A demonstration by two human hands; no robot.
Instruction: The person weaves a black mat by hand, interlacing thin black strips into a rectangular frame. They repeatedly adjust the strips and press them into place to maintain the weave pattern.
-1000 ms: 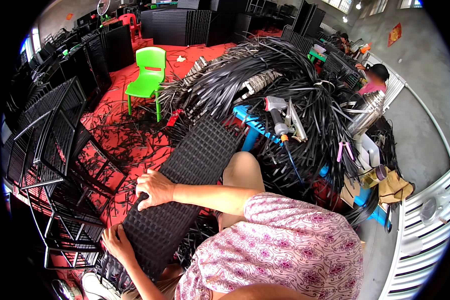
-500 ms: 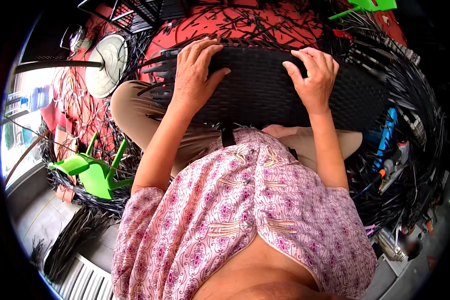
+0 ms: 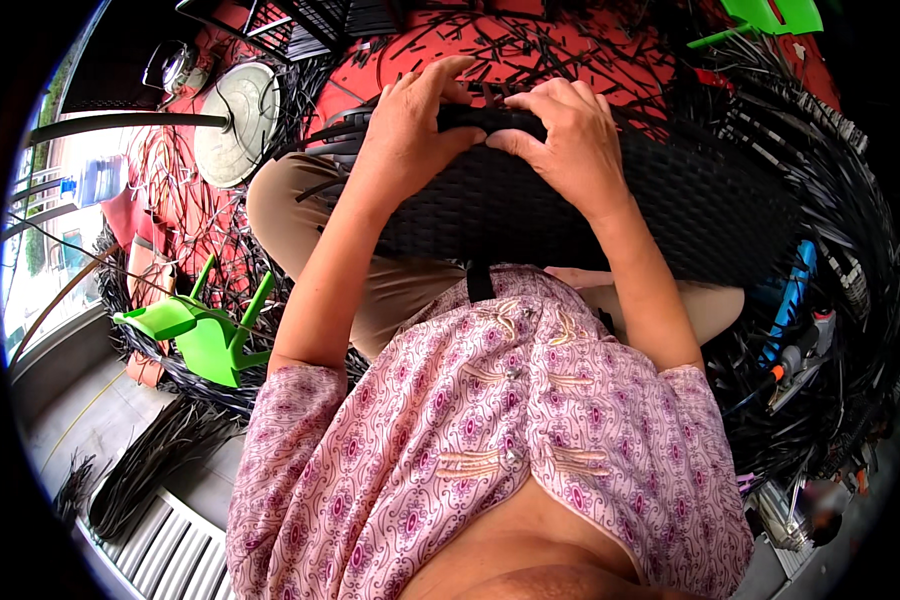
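Note:
Across my lap lies a long black woven panel (image 3: 570, 225), made of flat plastic strips, with loose strip ends (image 3: 330, 150) sticking out on its left. Both hands are at its far edge, close together with the thumb tips almost meeting. My left hand (image 3: 410, 135) is curled round that edge, index finger raised and thumb on the near face. With its fingers bent over the rim and its thumb below, my right hand (image 3: 570, 145) grips the same edge. The fingertips' exact hold on the strips is partly hidden.
Cut black strips lie scattered over the red floor (image 3: 420, 45). Left are a green plastic stool (image 3: 205, 335), a round pale lid (image 3: 238, 125) and a metal kettle (image 3: 178, 68). Right are coiled black strips (image 3: 840, 200), a blue tool (image 3: 792, 300) and a grey tool with an orange tip (image 3: 800, 355).
My right hand has slid left along the panel's far edge, close to the left hand. My left hand has shifted slightly right and its fingers have lifted and curled. The view has shifted slightly.

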